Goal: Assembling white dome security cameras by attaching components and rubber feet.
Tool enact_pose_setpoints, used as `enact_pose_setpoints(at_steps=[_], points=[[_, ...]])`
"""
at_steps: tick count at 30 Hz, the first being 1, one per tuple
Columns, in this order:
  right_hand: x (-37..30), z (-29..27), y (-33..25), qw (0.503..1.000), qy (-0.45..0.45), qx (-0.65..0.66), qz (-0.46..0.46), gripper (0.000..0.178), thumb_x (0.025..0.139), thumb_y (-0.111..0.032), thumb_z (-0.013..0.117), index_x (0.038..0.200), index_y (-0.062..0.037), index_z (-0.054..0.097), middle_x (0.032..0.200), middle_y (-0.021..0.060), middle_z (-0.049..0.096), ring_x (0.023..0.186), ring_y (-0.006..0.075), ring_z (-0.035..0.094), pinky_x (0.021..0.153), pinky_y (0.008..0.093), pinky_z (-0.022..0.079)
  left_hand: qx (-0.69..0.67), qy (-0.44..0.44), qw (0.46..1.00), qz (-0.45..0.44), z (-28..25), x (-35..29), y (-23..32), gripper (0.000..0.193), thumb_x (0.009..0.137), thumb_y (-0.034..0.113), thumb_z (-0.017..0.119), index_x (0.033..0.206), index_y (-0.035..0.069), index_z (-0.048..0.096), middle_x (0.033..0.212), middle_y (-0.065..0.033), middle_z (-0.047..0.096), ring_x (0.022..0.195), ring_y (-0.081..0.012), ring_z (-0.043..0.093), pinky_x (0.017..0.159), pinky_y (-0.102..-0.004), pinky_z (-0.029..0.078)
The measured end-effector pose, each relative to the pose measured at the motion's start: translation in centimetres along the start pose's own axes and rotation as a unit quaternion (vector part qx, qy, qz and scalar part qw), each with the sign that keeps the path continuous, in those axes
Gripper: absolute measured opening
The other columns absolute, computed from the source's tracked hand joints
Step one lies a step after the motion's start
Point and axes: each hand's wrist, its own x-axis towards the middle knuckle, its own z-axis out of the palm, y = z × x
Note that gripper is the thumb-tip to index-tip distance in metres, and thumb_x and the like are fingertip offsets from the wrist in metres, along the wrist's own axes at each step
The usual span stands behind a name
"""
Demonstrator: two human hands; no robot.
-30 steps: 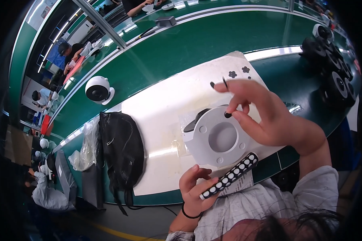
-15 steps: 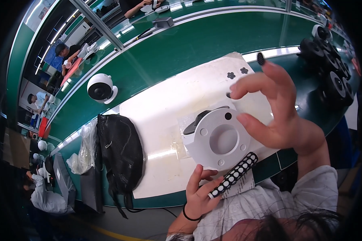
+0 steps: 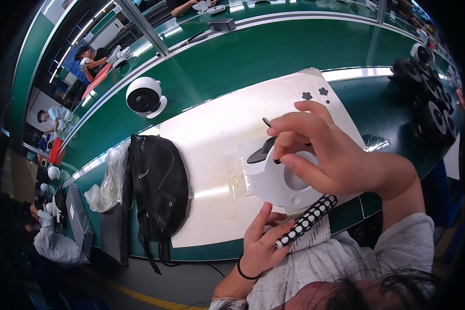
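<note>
A white ring-shaped housing point(image 3: 295, 200) lies on the pale mat, with a wide hole in its middle and small round recesses. My right hand point(image 3: 330, 155) is over it, covering much of its far side. Its fingers are curled, with thumb and a finger close together at a small black round pad point(image 3: 277, 161). Another black pad point(image 3: 266, 122) sits on a fingertip, seen edge-on. At the housing's near edge, my left hand point(image 3: 263, 240) grips a curled black sheet with white dots point(image 3: 307, 221). A dark grey part point(image 3: 261, 153) shows at the housing's left.
A black mesh bag point(image 3: 160, 191) and clear plastic bags point(image 3: 111, 181) lie on the mat's left. Beyond stands a white ball-shaped camera point(image 3: 145, 97). Flower-shaped black pads point(image 3: 307, 96) lie on the pale mat point(image 3: 206, 139). Black round parts point(image 3: 431, 95) are piled at right. Co-workers sit farther off.
My right hand has moved left and down over the housing, and its raised, spread fingers have curled in. The left hand keeps its grip on the dotted sheet. The whole view has shifted slightly.
</note>
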Motion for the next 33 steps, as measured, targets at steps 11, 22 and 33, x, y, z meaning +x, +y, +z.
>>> enact_pose_setpoints(at_steps=[11,22,33], points=[[-1.5,-1.5,-2.6,0.972,-0.062,-0.225,-0.017,0.034,0.067,-0.005,0.062,0.099,-0.0100,0.051,0.106,0.0109,0.055,0.111,0.0277,0.046,0.098,0.0488,0.014,0.001,0.000,1.000,-0.003,0.0,-0.2,0.0,0.037,0.055,-0.004,0.070,0.089,0.003,0.060,0.136,-0.0171,0.021,0.077,-0.0216,0.059,0.067,-0.0289,0.049],[-3.6,0.1,-2.2,0.989,-0.055,-0.133,0.018,0.005,0.071,-0.009,0.060,0.074,-0.0092,0.057,0.125,0.0126,0.038,0.124,0.0367,0.023,0.098,0.0468,0.014,-0.003,0.005,1.000,-0.021,0.0,0.0,0.2,0.033,0.056,-0.007,0.066,0.087,0.001,0.058,0.136,-0.0196,0.020,0.075,-0.0214,0.059,0.066,-0.0288,0.050],[-6.5,1.7,-2.9,0.908,0.007,-0.404,-0.110,0.020,0.070,-0.026,0.062,0.082,-0.0104,0.061,0.113,0.0019,0.053,0.118,0.0207,0.038,0.100,0.0510,0.011,-0.023,0.047,0.999,-0.011,0.2,0.4,0.5,0.036,0.056,-0.006,0.067,0.090,0.001,0.059,0.130,-0.0209,0.032,0.077,-0.0229,0.059,0.064,-0.0290,0.049]])
